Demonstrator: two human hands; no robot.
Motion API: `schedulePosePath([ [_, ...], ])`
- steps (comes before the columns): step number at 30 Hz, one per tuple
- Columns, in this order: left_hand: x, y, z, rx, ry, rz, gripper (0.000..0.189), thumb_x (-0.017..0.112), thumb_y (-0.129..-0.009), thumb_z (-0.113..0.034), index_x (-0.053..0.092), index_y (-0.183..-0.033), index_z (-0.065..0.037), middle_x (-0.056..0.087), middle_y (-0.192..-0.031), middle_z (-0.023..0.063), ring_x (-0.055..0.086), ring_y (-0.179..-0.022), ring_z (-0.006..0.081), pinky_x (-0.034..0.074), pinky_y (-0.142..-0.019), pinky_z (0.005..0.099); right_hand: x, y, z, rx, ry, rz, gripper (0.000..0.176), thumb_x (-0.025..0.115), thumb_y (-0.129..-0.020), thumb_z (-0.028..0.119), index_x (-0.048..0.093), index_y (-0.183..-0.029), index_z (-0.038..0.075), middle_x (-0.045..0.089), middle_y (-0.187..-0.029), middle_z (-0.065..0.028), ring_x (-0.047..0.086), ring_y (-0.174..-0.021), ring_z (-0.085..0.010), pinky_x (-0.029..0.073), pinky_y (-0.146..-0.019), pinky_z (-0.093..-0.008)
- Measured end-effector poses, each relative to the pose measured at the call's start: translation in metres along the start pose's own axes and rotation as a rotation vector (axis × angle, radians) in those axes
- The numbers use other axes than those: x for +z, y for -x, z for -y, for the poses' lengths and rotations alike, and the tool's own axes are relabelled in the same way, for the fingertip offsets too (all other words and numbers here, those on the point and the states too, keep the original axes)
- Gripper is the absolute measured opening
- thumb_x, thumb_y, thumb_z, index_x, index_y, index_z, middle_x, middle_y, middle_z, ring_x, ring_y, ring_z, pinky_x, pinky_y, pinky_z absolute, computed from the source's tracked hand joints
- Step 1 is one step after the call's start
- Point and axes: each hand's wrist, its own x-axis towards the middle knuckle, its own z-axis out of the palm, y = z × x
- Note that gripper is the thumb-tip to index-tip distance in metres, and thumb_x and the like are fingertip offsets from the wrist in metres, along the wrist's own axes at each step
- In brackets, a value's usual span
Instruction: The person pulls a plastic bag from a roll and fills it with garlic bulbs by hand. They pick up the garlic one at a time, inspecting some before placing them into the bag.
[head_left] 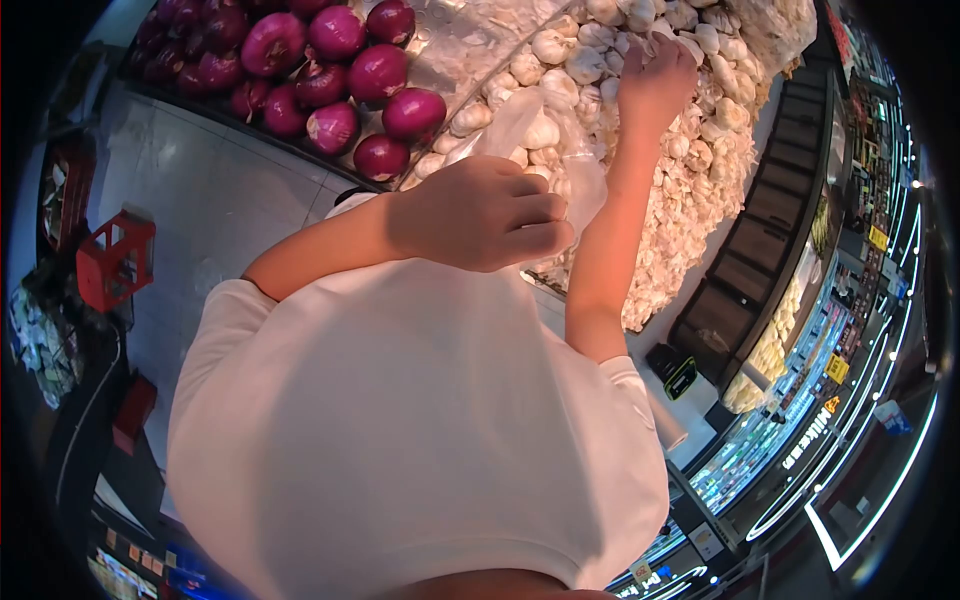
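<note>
My left hand (488,216) is closed in front of my chest, its fingers curled on a clear plastic bag (586,178). The bag hangs over the near side of the garlic pile, and white bulbs show in and behind it; which lie inside is hard to tell. My right hand (658,78) reaches to the far part of the heap of garlic bulbs (560,88). Its fingers bend down around a garlic bulb (686,46), partly hidden by the hand.
Purple onions (378,74) fill a bin at the upper left, beside a plastic-covered strip (460,45). Loose garlic cloves (690,220) lie right of my right forearm. Dark crates (765,225) line the right side. A red basket-like frame (117,260) stands at the left.
</note>
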Motion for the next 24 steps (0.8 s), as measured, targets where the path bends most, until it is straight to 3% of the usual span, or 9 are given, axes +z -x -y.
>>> schedulePosePath([
  [1, -0.001, 0.0, 0.0, 0.001, -0.004, -0.007, 0.023, 0.069, -0.081, -0.006, 0.059, -0.101, -0.01, 0.058, -0.086, 0.0, 0.065, -0.075, 0.0159, 0.056, -0.061, 0.0298, 0.001, -0.001, -0.003, 0.068, -0.055, 0.019, 0.048, 0.075, -0.09, 0.021, 0.063, -0.134, 0.006, 0.054, -0.137, -0.0254, 0.05, -0.125, -0.0466, 0.043, -0.103, -0.0572],
  [4, -0.002, 0.0, 0.001, 0.007, -0.007, -0.015, 0.023, 0.069, -0.081, -0.006, 0.059, -0.102, -0.009, 0.058, -0.086, 0.0, 0.065, -0.074, 0.0157, 0.056, -0.061, 0.0297, -0.003, -0.007, 0.01, 0.15, 0.065, -0.246, 0.05, 0.074, -0.089, 0.019, 0.062, -0.136, 0.007, 0.059, -0.128, -0.0219, 0.052, -0.121, -0.0452, 0.044, -0.101, -0.0571],
  [7, -0.002, 0.001, 0.0, 0.006, -0.003, -0.023, 0.024, 0.069, -0.081, -0.006, 0.059, -0.104, -0.009, 0.058, -0.086, 0.0002, 0.065, -0.074, 0.0159, 0.056, -0.061, 0.0299, 0.006, -0.014, -0.001, 0.014, 0.251, -0.292, 0.057, 0.075, -0.09, 0.025, 0.057, -0.141, 0.006, 0.061, -0.125, -0.0236, 0.056, -0.112, -0.044, 0.046, -0.099, -0.055],
  [10, -0.003, 0.002, 0.0, 0.017, 0.002, -0.016, 0.026, 0.069, -0.081, -0.005, 0.059, -0.105, -0.008, 0.058, -0.087, 0.0009, 0.065, -0.073, 0.0165, 0.055, -0.061, 0.0302, 0.013, -0.004, -0.014, 0.099, 0.057, 0.091, 0.053, 0.074, -0.091, 0.02, 0.058, -0.14, 0.008, 0.058, -0.126, -0.0229, 0.056, -0.117, -0.0421, 0.046, -0.101, -0.0541],
  [19, -0.001, 0.004, 0.001, 0.046, 0.018, -0.048, 0.032, 0.068, -0.08, -0.003, 0.059, -0.111, -0.007, 0.06, -0.092, 0.0037, 0.065, -0.074, 0.0196, 0.055, -0.062, 0.0315, 0.01, -0.006, -0.038, 0.189, 0.122, 0.064, 0.065, 0.08, -0.086, 0.042, 0.06, -0.138, 0.007, 0.063, -0.12, -0.0207, 0.058, -0.115, -0.043, 0.047, -0.098, -0.0513],
  [22, 0.0, 0.005, -0.001, 0.047, 0.02, -0.042, 0.034, 0.068, -0.079, -0.003, 0.058, -0.112, -0.006, 0.061, -0.093, 0.0044, 0.064, -0.075, 0.0204, 0.054, -0.063, 0.0324, 0.005, -0.013, -0.035, 0.263, 0.077, 0.079, 0.065, 0.081, -0.083, 0.047, 0.065, -0.129, 0.004, 0.069, -0.106, -0.0196, 0.064, -0.108, -0.0409, 0.05, -0.093, -0.0502],
  [24, -0.003, 0.004, -0.003, 0.034, 0.011, -0.007, 0.034, 0.068, -0.079, -0.005, 0.057, -0.111, -0.007, 0.058, -0.095, 0.0043, 0.064, -0.079, 0.0198, 0.054, -0.067, 0.0331, 0.005, -0.017, -0.038, 0.226, 0.074, 0.047, 0.066, 0.082, -0.082, 0.048, 0.067, -0.125, 0.001, 0.07, -0.106, -0.0209, 0.065, -0.102, -0.0416, 0.05, -0.092, -0.0504],
])
